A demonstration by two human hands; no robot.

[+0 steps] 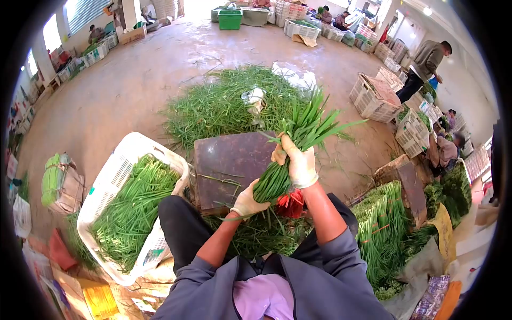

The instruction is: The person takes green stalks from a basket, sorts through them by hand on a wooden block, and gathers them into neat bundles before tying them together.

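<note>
A thick bunch of garlic chives [277, 178] is held up between my gloved hands, its leaf tips fanning out toward the upper right. My right hand [300, 164] wraps round the bunch at its upper middle. Lower down, my left hand [249, 201] grips the other end. Below them a dark, flat-topped board [226, 160] stands before my knees with a few loose leaves on it. Something bright red [290, 204], perhaps a bundle of ties, shows partly behind my right wrist.
To my left, a white crate [84, 216] holds loose chives. A heap of cut leaves [218, 106] covers the floor ahead. Tied chive bunches [381, 229] stand on my right. Farther off are crates [373, 98], a green tub [230, 19] and a standing person [426, 64].
</note>
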